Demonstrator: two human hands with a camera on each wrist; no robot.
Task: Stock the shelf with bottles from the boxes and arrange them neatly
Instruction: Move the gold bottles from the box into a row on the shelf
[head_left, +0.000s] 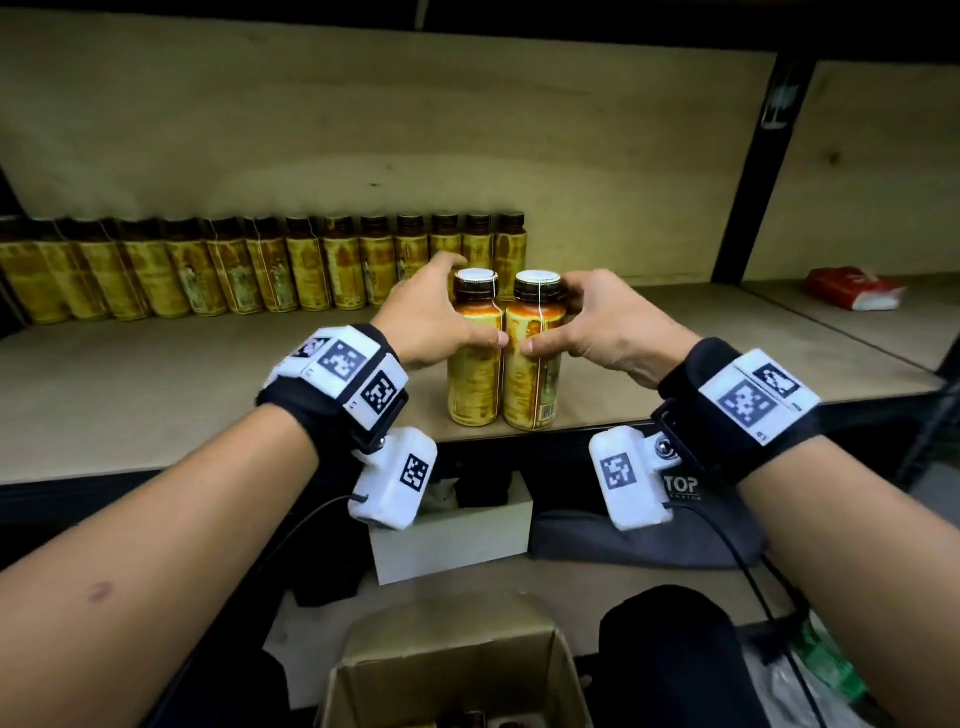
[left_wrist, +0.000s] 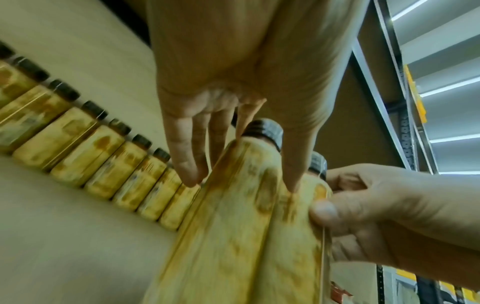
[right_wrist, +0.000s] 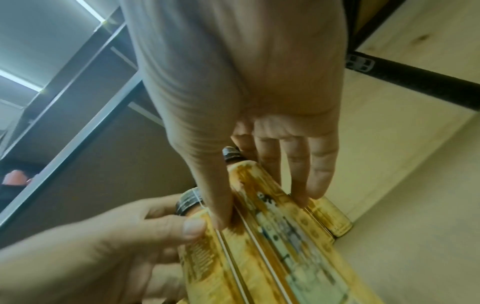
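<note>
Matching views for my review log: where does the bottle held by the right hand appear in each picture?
Head: right-hand bottle, centre, upright near the shelf's front edge.
Left wrist: lower right, mostly hidden behind the left-hand bottle, at.
Right wrist: bottom centre, running diagonally.
Shared landmark: the back row of bottles; its end bottle.

Black wrist straps (head_left: 332, 410) carry white blocks printed with square black markers, cables trailing.

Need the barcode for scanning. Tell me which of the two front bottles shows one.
The right front bottle, held by the right hand: a barcode sits near its base. The left front bottle shows none.
</note>
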